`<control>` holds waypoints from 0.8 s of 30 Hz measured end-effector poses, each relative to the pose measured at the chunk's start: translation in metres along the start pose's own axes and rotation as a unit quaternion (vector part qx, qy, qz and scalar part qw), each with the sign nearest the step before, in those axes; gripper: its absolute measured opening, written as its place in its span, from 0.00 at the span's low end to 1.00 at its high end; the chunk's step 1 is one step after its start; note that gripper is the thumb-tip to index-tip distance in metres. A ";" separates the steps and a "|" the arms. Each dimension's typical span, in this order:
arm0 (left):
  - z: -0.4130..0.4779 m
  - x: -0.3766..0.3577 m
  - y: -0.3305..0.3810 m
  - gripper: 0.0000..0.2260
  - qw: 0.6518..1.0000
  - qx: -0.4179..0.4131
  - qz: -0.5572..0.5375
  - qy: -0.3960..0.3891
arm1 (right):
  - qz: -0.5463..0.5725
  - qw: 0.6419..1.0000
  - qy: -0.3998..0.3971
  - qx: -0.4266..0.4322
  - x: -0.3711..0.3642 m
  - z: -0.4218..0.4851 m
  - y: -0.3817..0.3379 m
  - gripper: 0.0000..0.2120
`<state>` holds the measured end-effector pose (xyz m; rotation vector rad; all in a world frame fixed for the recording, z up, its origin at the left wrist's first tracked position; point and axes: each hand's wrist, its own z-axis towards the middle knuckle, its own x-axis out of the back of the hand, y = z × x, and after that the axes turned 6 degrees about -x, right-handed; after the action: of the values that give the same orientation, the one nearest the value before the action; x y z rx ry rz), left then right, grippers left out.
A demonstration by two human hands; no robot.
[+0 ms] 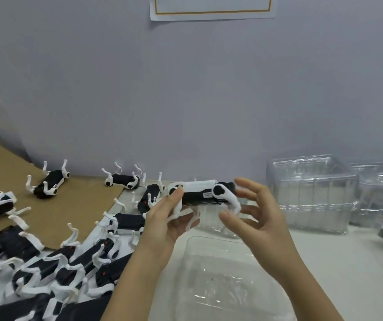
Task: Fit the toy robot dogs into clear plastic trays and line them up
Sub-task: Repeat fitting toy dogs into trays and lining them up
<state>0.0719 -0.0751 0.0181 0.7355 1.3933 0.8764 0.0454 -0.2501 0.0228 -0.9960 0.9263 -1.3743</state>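
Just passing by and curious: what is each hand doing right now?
Left hand: fingers grip the toy robot dog.
Right hand: open, fingers spread beside the dog's other end.

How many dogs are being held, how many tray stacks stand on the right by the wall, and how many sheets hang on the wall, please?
Held dog: 1
Tray stacks: 2
Wall sheet: 1
Total: 4

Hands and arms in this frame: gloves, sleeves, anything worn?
Left hand and right hand are bare: no gloves, rings or tape seen. Left forearm and right forearm are uncovered to the frame edge; no sleeves, watch or bands.
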 end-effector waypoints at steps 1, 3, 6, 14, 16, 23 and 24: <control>0.002 0.003 -0.003 0.17 1.000 0.013 -0.008 0.002 | -0.015 1.000 -0.001 0.002 -0.002 -0.001 0.000 0.25; 0.003 0.007 -0.007 0.16 0.999 0.036 -0.032 -0.006 | -0.045 0.999 0.012 0.005 -0.007 -0.002 -0.001 0.23; 0.006 0.011 -0.012 0.15 0.995 0.063 -0.074 -0.017 | -0.078 0.996 0.026 0.024 -0.010 -0.004 0.002 0.23; 0.003 0.001 -0.012 0.23 0.992 -0.059 0.097 0.051 | -0.351 0.924 0.052 0.143 -0.008 -0.002 0.013 0.32; -0.006 -0.011 -0.012 0.21 0.977 -0.105 0.172 0.063 | -0.434 0.878 0.081 0.186 -0.014 0.000 0.021 0.31; -0.033 -0.031 -0.002 0.28 0.939 -0.201 0.273 -0.059 | -0.177 0.978 0.050 0.098 0.011 0.008 0.026 0.24; -0.032 -0.031 -0.001 0.29 0.938 -0.202 0.271 -0.074 | -0.170 0.980 0.044 0.092 0.014 0.008 0.025 0.24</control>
<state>0.0408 -0.1043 0.0312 0.8557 0.8368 1.4555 0.0614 -0.2646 0.0023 -0.9884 0.6976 -1.7684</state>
